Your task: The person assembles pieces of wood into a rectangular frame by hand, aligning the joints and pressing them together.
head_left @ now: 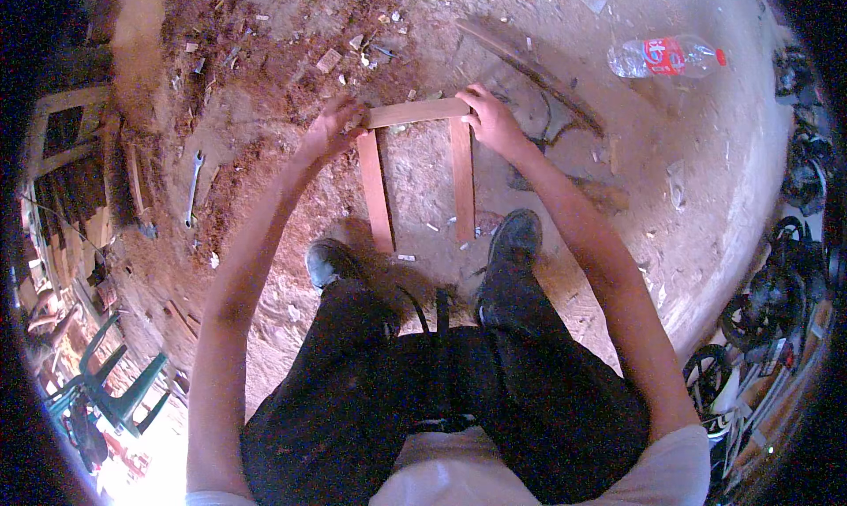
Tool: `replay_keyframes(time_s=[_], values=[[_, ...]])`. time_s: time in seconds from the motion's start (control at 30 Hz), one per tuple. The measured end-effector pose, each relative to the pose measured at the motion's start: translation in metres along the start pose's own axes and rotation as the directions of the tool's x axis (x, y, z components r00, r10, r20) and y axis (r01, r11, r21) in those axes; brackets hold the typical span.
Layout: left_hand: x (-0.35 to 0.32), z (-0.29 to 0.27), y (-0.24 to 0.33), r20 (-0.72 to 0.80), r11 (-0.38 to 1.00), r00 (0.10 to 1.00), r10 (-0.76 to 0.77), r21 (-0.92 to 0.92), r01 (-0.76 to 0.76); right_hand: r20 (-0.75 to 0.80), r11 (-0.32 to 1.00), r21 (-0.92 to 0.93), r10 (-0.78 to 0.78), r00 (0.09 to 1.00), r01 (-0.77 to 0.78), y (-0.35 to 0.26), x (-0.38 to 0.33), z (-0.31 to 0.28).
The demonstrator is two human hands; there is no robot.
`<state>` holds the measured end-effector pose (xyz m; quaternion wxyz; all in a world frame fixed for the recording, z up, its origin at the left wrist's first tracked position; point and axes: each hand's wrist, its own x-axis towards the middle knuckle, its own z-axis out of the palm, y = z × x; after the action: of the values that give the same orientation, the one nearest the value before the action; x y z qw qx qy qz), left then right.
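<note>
Your hands are apart, the bare left hand [333, 128] gripping the left end of a short, pale-brown wooden crossbar [416, 112] ahead of your feet, the bare right hand [496, 125] its right end; two flat, reddish-brown wooden strips [377, 193] extend from it toward your dark shoes [516, 235]; a silver metal wrench [194, 188] lies left; a clear, red-capped plastic bottle [666, 57] lies far right.

Clear plastic bottle [628, 59]: lying at 2 o'clock, bearing a red label [663, 56].
Label marking: bold white lettering, too blurred to read reliably.
</note>
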<state>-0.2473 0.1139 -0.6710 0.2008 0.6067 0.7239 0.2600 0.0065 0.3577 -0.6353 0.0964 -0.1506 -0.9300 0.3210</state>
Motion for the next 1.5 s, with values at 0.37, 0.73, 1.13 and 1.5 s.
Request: replay_keyframes(time_s=[0.37,0.73,1.13,1.5], values=[[0.006,-0.001,0.016,-0.042,1.000,0.999,0.000,0.029,0.001,0.039,0.999,0.023,0.028,0.999,-0.029,0.009,0.002,-0.002],[-0.006,-0.007,0.009,-0.107,0.998,0.994,0.004,0.058,0.002,0.003,0.999,0.020,-0.032,0.999,0.032,0.003,0.005,0.003],[-0.001,-0.004,0.031,-0.169,0.979,0.986,0.001,0.203,0.033,-0.007,0.999,0.023,0.028,1.000,-0.028,-0.002,-0.005,-0.007],[-0.002,-0.007,0.034,-0.116,0.982,0.992,-0.039,0.178,0.059,-0.023,1.000,-0.003,0.028,0.999,-0.028,0.001,-0.009,-0.001]])
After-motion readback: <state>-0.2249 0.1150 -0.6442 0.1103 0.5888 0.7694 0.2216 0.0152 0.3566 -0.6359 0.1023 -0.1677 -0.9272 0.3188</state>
